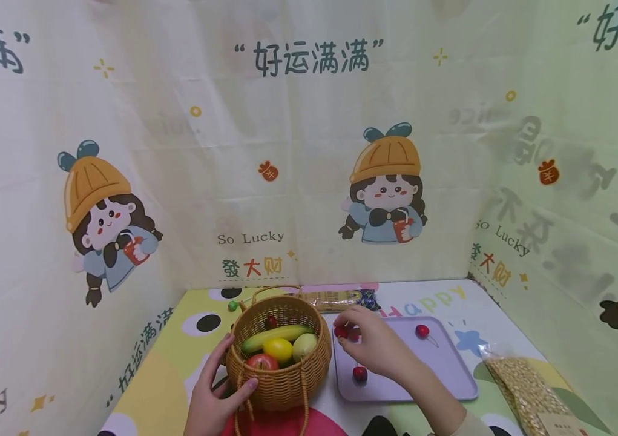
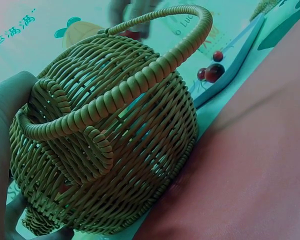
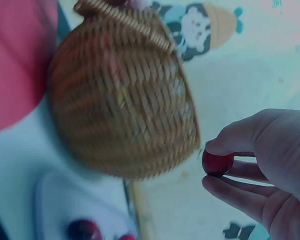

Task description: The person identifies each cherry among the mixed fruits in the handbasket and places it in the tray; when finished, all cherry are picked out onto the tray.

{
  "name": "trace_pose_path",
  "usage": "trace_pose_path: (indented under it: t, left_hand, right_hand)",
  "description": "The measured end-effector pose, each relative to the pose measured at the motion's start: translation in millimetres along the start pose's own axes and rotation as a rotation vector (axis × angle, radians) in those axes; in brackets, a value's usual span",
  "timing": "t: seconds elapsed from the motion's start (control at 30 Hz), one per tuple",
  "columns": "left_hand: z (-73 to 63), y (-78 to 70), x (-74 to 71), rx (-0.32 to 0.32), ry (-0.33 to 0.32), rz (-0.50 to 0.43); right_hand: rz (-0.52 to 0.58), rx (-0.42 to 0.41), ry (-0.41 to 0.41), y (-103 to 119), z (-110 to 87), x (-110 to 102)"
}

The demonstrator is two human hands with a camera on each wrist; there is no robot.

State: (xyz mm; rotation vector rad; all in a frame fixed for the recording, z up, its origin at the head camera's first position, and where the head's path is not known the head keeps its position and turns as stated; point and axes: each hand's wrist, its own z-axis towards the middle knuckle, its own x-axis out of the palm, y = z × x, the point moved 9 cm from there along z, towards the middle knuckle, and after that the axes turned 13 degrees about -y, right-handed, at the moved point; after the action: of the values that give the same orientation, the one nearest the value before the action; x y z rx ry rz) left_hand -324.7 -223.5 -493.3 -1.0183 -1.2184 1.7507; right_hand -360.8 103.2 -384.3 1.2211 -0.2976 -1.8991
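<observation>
A brown wicker basket (image 1: pixel 281 387) holds a long green cucumber-like vegetable (image 1: pixel 278 336), a yellow lemon (image 1: pixel 278 349), a pale green round fruit (image 1: pixel 304 347), a red apple (image 1: pixel 262 362) and a dark red cherry (image 1: pixel 271 321). My left hand (image 1: pixel 218 390) grips the basket's left side, thumb near the front rim. Just right of the rim, my right hand (image 1: pixel 376 345) pinches a red cherry (image 3: pixel 217 163) between thumb and fingers. To the right, a lilac tray (image 1: pixel 434 381) carries more cherries, including one at the right back (image 1: pixel 422 331) and one at the front (image 1: pixel 360 373).
Behind the basket lies a long shiny packet (image 1: pixel 333 300), with a small green item (image 1: pixel 233 306) to its left. A clear bag of pale grains (image 1: pixel 532 390) rests right of the tray. Printed cloth walls (image 1: pixel 314 181) enclose the table at the back and sides.
</observation>
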Motion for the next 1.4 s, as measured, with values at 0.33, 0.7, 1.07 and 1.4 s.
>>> trace_pose_path:
  t: [0.33, 0.7, 1.07, 1.4]
  left_hand:
    - [0.2, -1.1, 1.4, -0.002, 0.006, 0.002]
    - [-0.2, 1.1, 1.2, -0.021, 0.003, 0.000]
    - [0.1, 1.1, 0.7, -0.034, 0.007, 0.000]
    - [-0.2, 2.0, 1.0, -0.033, 0.011, -0.011]
  right_hand:
    - [-0.048, 0.053, -0.039, -55, -25.2, -18]
    - [-0.112, 0.058, -0.077, -95, -60.4, -24]
    - [-0.262, 0.118, -0.027, -120, -77.5, -19]
    - [-0.313, 0.141, -0.014, -131, -86.5, -10]
